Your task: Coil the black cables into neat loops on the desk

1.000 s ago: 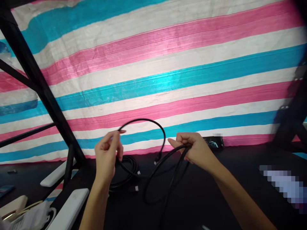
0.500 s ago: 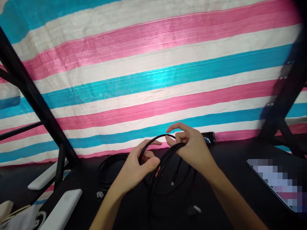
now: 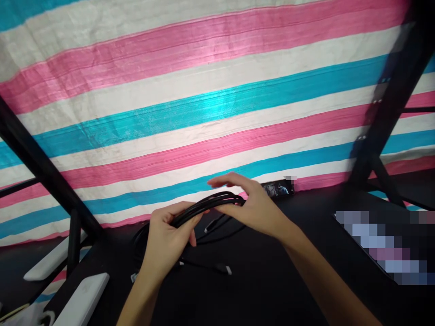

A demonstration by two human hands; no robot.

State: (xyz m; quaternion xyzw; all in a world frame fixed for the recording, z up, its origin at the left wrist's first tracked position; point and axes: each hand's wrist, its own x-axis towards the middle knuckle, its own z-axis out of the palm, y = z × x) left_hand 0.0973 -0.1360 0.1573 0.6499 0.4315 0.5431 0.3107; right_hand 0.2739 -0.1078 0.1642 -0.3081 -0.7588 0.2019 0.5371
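Striped tarp (image 3: 204,108) behind black tabletop (image 3: 272,280), left hand (image 3: 166,240) and right hand (image 3: 254,208) gripping coiled black cable (image 3: 204,206), phone (image 3: 278,188) beyond

No legible text, label, brand, number or sign appears in this view. The small dark rectangular device (image 3: 278,189) lying at the foot of the pink, white and turquoise striped woven tarpaulin (image 3: 210,99) shows a lit face, but any marking on it is too small to read. The flat panel (image 3: 384,244) at right is obscured by mosaic blurring.
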